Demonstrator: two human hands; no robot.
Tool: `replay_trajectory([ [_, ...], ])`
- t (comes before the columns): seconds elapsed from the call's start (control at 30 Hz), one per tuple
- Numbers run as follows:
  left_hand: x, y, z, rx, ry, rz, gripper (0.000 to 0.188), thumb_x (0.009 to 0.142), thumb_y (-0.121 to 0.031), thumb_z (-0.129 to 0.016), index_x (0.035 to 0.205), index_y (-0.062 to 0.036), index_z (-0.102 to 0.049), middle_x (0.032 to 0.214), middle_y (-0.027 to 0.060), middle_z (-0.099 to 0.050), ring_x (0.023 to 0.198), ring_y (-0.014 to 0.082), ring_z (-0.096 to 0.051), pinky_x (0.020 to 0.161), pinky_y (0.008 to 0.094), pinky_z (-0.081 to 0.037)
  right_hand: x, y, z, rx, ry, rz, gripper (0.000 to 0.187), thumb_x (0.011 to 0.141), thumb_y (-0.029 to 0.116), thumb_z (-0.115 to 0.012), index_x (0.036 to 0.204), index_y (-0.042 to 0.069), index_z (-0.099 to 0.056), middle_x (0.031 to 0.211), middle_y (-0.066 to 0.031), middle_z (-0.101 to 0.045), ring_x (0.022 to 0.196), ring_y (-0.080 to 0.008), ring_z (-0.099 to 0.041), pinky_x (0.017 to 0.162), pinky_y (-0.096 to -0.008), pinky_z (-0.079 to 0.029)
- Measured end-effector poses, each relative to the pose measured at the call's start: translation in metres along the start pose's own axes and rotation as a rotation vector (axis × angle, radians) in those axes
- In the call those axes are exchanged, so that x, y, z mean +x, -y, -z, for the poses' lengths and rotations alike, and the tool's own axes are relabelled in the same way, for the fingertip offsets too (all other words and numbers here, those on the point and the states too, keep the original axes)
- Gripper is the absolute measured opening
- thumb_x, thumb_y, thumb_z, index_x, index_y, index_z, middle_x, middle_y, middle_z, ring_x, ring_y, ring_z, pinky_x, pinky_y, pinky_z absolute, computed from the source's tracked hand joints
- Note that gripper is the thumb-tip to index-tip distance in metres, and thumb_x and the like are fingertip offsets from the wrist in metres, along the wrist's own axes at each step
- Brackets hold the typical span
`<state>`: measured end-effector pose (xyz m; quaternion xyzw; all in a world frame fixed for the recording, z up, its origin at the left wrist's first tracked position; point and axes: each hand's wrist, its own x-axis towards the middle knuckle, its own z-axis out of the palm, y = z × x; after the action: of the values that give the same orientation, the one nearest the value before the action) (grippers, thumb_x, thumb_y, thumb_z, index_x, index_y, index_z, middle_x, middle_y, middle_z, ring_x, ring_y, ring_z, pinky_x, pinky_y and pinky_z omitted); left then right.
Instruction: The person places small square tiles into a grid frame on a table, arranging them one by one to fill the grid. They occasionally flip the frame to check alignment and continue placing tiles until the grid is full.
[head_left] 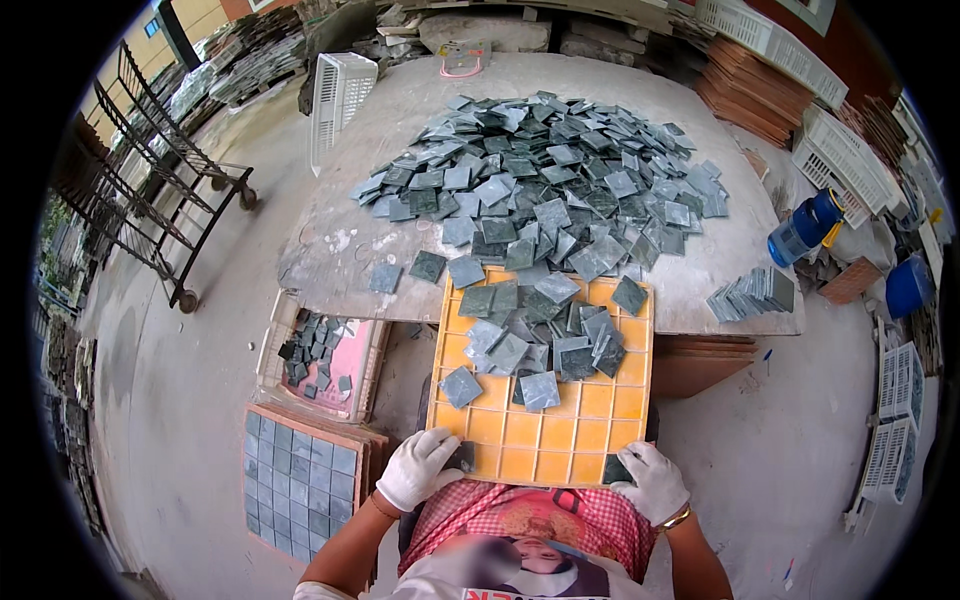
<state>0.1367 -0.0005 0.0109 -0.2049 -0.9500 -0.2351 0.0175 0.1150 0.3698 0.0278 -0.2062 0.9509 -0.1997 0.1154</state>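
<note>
1. The left hand and right hand, in white gloves, touch dark corner tiles in the yellow tray; whether they pinch or press, I cannot tell.
2. Loose tiles heap ahead of both hands on the tray, neither clearly nearer.
3. Square grey-green stone, no long axis; pale ribs grid the tray.

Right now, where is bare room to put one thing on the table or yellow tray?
Table: left of the tile heap, behind two loose tiles; also between the heap and the row of leaning tiles at right. Yellow tray: the front cells between left hand and right hand. Crowded: the table's middle and most of the tray's far half.
</note>
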Motion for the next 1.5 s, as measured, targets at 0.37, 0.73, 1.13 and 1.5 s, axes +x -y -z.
replay_trajectory([
  [0.37,-0.003,0.023,0.008,-0.061,-0.018,-0.063,0.052,0.062,-0.021,-0.077,0.109,-0.0089,-0.061,0.112,0.009,-0.052,0.092,0.0302,-0.056,0.079,0.0395,-0.049,0.063,0.045,-0.013,0.089,-0.223,0.189,0.046,0.072,0.023,-0.074,0.113,0.008,-0.058,0.114,-0.0121,-0.056,0.096,-0.0276,-0.061,0.08,-0.037,-0.051],
  [0.73,0.001,0.018,0.008,0.037,-0.019,-0.055,0.055,0.063,-0.037,-0.075,0.111,-0.0132,-0.063,0.106,0.007,-0.052,0.084,0.0272,-0.053,0.075,0.0388,-0.047,0.131,0.038,-0.011,-0.096,-0.171,0.371,0.047,0.074,0.018,-0.072,0.117,0.008,-0.056,0.111,-0.0096,-0.058,0.094,-0.0261,-0.06,0.08,-0.036,-0.049],
  [1.13,-0.003,0.027,0.005,-0.105,-0.062,-0.095,0.056,0.071,-0.043,-0.071,0.112,-0.0064,-0.062,0.105,0.0109,-0.054,0.089,0.0298,-0.054,0.078,0.0393,-0.046,0.051,0.029,-0.025,0.686,-0.016,-0.227,0.026,0.086,0.012,-0.059,0.11,0.002,-0.063,0.099,-0.0124,-0.068,0.071,-0.019,-0.065,0.065,-0.0292,-0.051],
  [1.5,0.073,0.027,-0.011,0.112,-0.269,0.208,0.061,0.062,-0.029,-0.078,0.112,-0.0051,-0.055,0.112,0.012,-0.05,0.098,0.0328,-0.051,0.084,0.0423,-0.045,0.038,-0.001,-0.02,0.272,-0.191,0.083,0.019,0.083,0.014,-0.062,0.1,0.006,-0.068,0.092,-0.0112,-0.065,0.087,-0.0264,-0.063,0.075,-0.0347,-0.051],
])
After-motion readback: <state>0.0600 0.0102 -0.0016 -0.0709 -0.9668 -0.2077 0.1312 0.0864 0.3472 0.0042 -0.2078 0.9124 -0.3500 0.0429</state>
